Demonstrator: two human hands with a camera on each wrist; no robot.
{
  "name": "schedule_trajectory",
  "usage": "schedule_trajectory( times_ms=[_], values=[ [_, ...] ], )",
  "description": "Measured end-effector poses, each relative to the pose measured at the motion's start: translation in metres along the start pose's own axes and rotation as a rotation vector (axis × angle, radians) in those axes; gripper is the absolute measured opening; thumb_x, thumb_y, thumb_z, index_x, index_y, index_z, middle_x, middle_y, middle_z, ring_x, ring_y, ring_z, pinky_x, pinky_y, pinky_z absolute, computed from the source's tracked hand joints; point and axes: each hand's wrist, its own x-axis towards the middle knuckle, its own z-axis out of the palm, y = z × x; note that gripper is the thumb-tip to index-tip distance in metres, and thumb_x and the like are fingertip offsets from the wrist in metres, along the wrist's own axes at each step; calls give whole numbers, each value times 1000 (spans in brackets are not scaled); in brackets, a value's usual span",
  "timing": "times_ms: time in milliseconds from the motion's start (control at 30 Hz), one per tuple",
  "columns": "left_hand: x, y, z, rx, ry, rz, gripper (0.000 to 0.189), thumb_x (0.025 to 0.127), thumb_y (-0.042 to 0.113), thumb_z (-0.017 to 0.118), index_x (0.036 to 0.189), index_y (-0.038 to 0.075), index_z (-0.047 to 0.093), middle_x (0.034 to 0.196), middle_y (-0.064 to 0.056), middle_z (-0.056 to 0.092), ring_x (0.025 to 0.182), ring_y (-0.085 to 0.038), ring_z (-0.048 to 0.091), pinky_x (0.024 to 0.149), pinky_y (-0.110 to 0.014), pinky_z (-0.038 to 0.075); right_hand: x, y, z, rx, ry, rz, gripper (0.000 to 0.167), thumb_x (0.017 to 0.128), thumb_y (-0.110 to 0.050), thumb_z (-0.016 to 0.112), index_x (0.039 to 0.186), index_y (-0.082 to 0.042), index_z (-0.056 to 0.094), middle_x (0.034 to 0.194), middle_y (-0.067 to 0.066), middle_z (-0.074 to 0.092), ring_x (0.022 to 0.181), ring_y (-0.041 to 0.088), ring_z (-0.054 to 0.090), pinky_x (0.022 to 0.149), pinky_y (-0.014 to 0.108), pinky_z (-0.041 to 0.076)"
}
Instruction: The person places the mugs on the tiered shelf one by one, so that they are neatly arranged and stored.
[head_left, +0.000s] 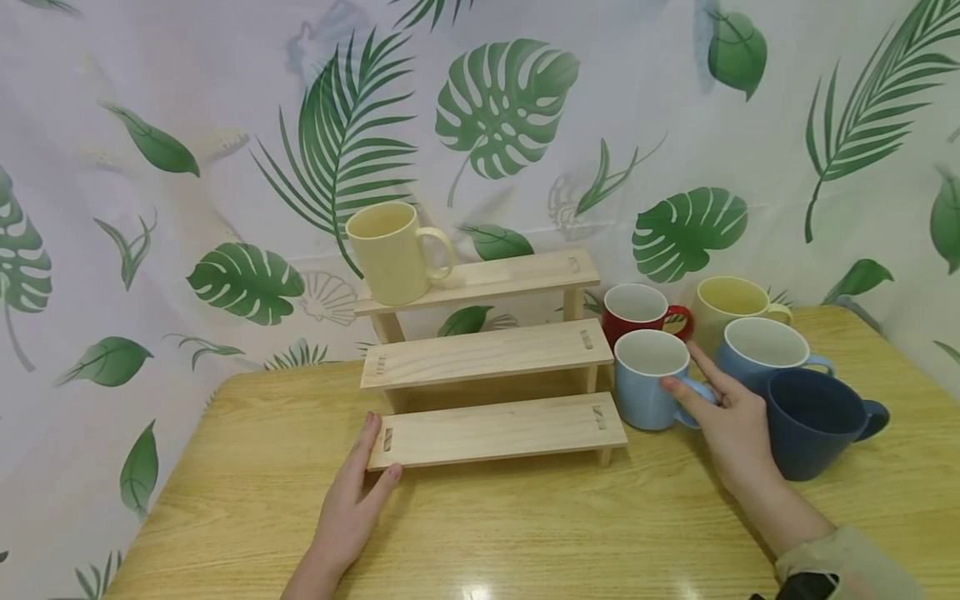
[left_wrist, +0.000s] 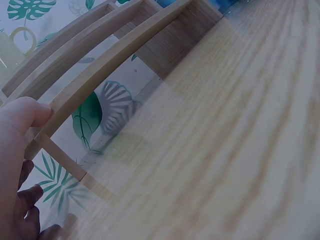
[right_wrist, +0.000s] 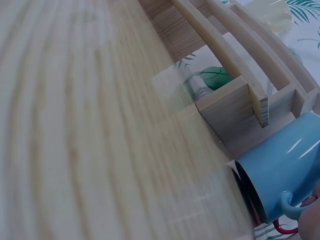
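Note:
A three-step wooden shelf [head_left: 487, 357] stands on the table, with a yellow mug [head_left: 386, 258] upright at the left of its top step. My left hand [head_left: 347, 510] holds the left end of the lowest step, thumb against the front edge and fingers along the side. In the left wrist view the thumb [left_wrist: 35, 111] presses on that edge. At the shelf's right end is a light blue mug [head_left: 647, 387], upright, its handle pointing right. My right hand [head_left: 738, 433] pinches this handle [right_wrist: 289, 207] between thumb and fingers.
Behind the light blue mug stands a red mug [head_left: 626, 310]. Another yellow mug [head_left: 723, 302], a wider blue mug [head_left: 757, 346] and a dark blue mug [head_left: 810, 429] crowd close to my right hand. A leaf-print cloth [head_left: 525, 200] hangs behind the wooden table [head_left: 525, 533].

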Motion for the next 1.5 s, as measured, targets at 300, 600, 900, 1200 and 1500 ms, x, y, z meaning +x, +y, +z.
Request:
schedule_trajectory(
  times_ms=[300,600,900,1200,1500],
  values=[
    [0,1,0,-1,-4,-4,72,97,40,54,154,15,19,159,-2,14,143,-17,14,114,-46,15,0,-12,-1,162,34,55,60,84,-24,76,138,-22,52,144,14,43,117,6,44,79,5,41],
    [-1,0,0,10,-2,-4,72,97,42,54,154,16,18,159,-2,14,143,-17,14,114,-47,15,-7,-32,-3,377,79,95,58,79,-16,79,134,-16,58,125,-3,60,106,6,45,75,6,43],
    [-1,0,0,11,1,-9,72,96,42,54,154,17,19,159,-2,15,143,-19,15,114,-47,16,-6,-48,-10,510,138,55,53,78,-6,79,128,-11,62,123,-5,62,115,11,43,76,7,44],
    [0,1,0,1,-1,-7,72,97,41,54,154,16,19,159,-2,14,143,-18,14,114,-47,15,-8,-61,-16,667,145,-36,49,79,6,73,126,-3,62,118,-2,66,113,10,55,84,12,46],
    [1,0,-1,15,-3,-6,72,97,41,54,154,16,18,159,-2,14,143,-20,14,113,-49,15,-15,-72,-16,917,34,-134,45,82,17,63,125,5,59,92,9,71,69,7,61,48,11,44]
  ],
)
